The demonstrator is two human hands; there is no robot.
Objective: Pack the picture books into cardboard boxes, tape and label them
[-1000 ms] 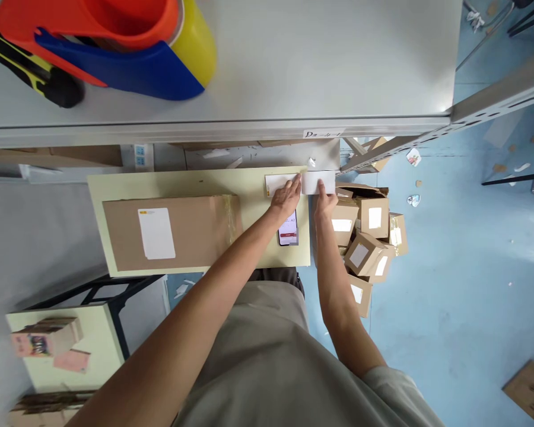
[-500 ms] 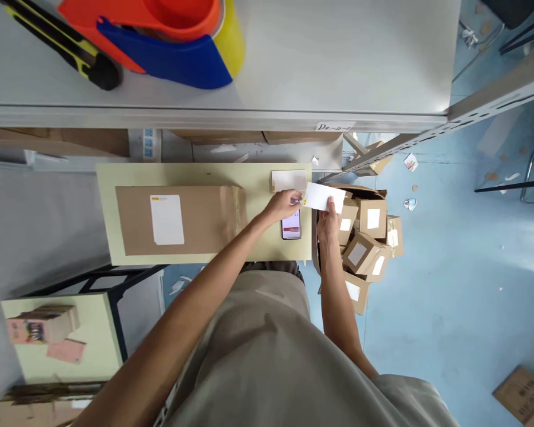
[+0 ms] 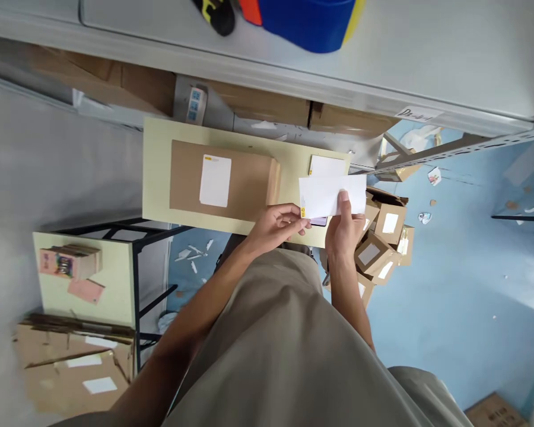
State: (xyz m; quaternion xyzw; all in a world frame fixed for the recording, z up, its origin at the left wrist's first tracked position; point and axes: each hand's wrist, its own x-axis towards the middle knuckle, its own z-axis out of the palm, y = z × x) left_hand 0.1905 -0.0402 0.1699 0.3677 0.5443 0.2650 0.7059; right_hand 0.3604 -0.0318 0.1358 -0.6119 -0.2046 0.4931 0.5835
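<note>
My right hand holds a white label by its right part, thumb on the face and fingers beneath. At the label's lower left corner, by a small yellow mark, the fingertips of my left hand are bent and pinched together. Behind it on the cream table lies another white label. A phone shows only in part under the held label. To the left on the table rests a long cardboard box bearing a white label.
Small labelled boxes fill a large carton at the table's right end. A grey shelf overhangs the far side, with a tape dispenser and a cutter. At lower left are a second table and flattened cardboard.
The view has shifted and tilted. Both hands and the label have come closer to my body. My left hand has moved to the label's lower left corner, and the label now covers most of the phone.
</note>
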